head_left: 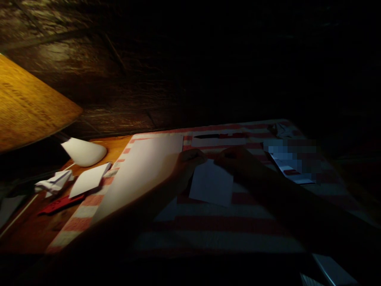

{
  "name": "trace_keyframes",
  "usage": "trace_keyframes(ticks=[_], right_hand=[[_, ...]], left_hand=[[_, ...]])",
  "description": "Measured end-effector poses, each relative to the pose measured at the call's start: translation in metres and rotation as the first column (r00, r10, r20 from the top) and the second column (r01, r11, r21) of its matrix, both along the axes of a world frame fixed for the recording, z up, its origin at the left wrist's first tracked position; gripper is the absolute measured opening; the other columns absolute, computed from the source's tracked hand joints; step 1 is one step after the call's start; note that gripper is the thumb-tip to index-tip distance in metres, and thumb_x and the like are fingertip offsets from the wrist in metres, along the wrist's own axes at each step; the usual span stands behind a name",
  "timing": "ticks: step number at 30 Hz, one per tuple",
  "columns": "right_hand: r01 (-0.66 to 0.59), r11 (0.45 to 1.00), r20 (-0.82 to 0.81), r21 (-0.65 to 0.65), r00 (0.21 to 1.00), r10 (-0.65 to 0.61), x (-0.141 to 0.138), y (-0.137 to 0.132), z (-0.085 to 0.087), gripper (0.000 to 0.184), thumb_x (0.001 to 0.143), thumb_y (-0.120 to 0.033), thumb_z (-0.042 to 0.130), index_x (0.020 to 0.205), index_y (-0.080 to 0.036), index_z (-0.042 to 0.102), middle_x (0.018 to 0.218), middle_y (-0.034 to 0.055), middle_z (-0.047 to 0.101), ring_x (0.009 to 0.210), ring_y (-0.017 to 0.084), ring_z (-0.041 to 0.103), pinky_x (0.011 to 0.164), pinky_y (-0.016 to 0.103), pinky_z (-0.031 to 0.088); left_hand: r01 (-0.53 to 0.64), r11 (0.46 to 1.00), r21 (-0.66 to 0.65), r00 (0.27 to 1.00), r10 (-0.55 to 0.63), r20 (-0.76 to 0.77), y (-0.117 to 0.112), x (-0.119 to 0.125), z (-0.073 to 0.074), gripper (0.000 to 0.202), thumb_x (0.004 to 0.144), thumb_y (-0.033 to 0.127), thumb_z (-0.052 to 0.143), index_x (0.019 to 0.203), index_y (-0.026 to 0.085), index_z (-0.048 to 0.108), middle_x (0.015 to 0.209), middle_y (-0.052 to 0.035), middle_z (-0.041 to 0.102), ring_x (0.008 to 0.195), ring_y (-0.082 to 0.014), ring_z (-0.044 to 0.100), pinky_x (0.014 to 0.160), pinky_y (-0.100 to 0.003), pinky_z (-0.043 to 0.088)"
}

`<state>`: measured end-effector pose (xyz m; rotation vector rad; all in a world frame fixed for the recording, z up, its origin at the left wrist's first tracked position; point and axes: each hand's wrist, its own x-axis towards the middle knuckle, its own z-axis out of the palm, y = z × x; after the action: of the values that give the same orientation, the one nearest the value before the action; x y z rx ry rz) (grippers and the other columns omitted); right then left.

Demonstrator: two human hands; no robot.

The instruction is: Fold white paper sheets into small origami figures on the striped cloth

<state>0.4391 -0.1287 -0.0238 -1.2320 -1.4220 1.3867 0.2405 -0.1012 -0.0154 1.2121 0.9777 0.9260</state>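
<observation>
Paper in low light: I am watching a white square paper sheet [212, 186] lying mid-table on the red-and-white striped cloth [226, 222]. The left hand [190, 159] and right hand [235, 157] are pinching its far edge, fingers curled closed on it. A folded white paper scrap [53, 182] is lying well apart, leftward.

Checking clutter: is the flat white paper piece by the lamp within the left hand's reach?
Likely yes: only the large white paper sheet lies flat between the left hand and that white paper piece.
</observation>
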Motion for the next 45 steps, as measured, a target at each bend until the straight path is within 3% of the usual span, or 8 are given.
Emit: trace_keyframes(ticks=[5,14,17,24,28,34,38,45], right_hand=[[0.095,0.995,-0.033,-0.037,0.995,-0.096,0.001,-0.001,0.000,0.029,0.077,-0.042,0.076,0.071,-0.015,0.068,0.065,0.0004,0.061,0.056,0.010,0.048,0.052,0.026,0.035],[0.045,0.998,-0.086,-0.044,0.995,-0.049,0.003,-0.001,0.001,0.025,0.076,-0.040,0.078,0.074,-0.016,0.070,0.068,0.0003,0.063,0.058,0.011,0.052,0.056,0.026,0.039],[0.067,0.997,-0.083,-0.034,0.994,-0.069,0.001,-0.001,0.003,0.027,0.076,-0.040,0.078,0.070,-0.016,0.068,0.067,0.0001,0.062,0.058,0.010,0.050,0.056,0.026,0.038],[0.063,0.997,-0.189,-0.037,0.980,-0.069,-0.003,0.001,0.002,0.034,0.074,-0.048,0.080,0.072,-0.017,0.067,0.072,0.0013,0.065,0.064,0.012,0.055,0.060,0.027,0.041],[0.085,0.995,-0.152,-0.054,0.984,-0.093,-0.002,0.003,-0.004,0.034,0.070,-0.045,0.084,0.071,-0.016,0.067,0.065,-0.0004,0.062,0.058,0.010,0.051,0.055,0.026,0.038],[0.034,0.999,-0.087,0.017,0.996,-0.033,-0.001,0.003,-0.008,0.027,0.072,-0.041,0.082,0.076,-0.016,0.073,0.072,0.0024,0.069,0.063,0.012,0.058,0.060,0.027,0.043],[0.041,0.999,-0.015,0.021,0.999,-0.041,-0.003,0.000,-0.006,0.022,0.074,-0.037,0.079,0.076,-0.016,0.074,0.072,0.0031,0.069,0.061,0.013,0.058,0.058,0.027,0.042],[0.153,0.988,-0.109,-0.026,0.982,-0.155,-0.008,-0.004,-0.002,0.025,0.072,-0.040,0.081,0.070,-0.018,0.068,0.060,-0.0005,0.061,0.053,0.010,0.049,0.049,0.025,0.035]], left_hand=[[-0.009,1.000,0.000,0.998,0.009,0.060,0.006,-0.002,-0.002,0.016,0.063,0.027,0.071,0.064,0.018,0.057,0.057,0.0051,0.049,0.052,-0.0095,0.044,0.052,-0.023,0.032],[0.124,0.989,0.079,0.988,-0.116,-0.101,0.013,-0.004,-0.002,0.017,0.067,0.032,0.077,0.071,0.017,0.071,0.069,-0.0007,0.064,0.067,-0.0137,0.055,0.063,-0.026,0.038],[0.112,0.989,0.093,0.985,-0.098,-0.145,0.012,-0.003,-0.001,0.019,0.063,0.032,0.081,0.066,0.017,0.070,0.065,0.0007,0.062,0.067,-0.0135,0.055,0.065,-0.026,0.039],[0.068,0.997,0.028,0.994,-0.065,-0.083,0.016,-0.005,-0.004,0.021,0.065,0.034,0.081,0.067,0.017,0.068,0.068,0.0010,0.064,0.067,-0.0129,0.056,0.067,-0.026,0.041],[0.120,0.992,0.033,0.988,-0.116,-0.102,0.015,-0.004,-0.005,0.021,0.066,0.033,0.081,0.068,0.017,0.068,0.066,0.0017,0.063,0.066,-0.0119,0.056,0.066,-0.025,0.040],[0.190,0.981,0.034,0.972,-0.183,-0.149,0.015,0.000,-0.009,0.026,0.059,0.035,0.083,0.063,0.016,0.067,0.064,0.0013,0.062,0.063,-0.0108,0.052,0.062,-0.024,0.036],[0.190,0.981,0.046,0.967,-0.179,-0.181,0.014,0.001,-0.012,0.023,0.061,0.033,0.081,0.062,0.016,0.065,0.061,0.0022,0.058,0.060,-0.0100,0.049,0.059,-0.024,0.033],[0.094,0.995,0.019,0.986,-0.091,-0.137,0.010,0.001,-0.010,0.023,0.064,0.034,0.081,0.062,0.017,0.065,0.060,0.0028,0.058,0.059,-0.0102,0.049,0.058,-0.024,0.034]])
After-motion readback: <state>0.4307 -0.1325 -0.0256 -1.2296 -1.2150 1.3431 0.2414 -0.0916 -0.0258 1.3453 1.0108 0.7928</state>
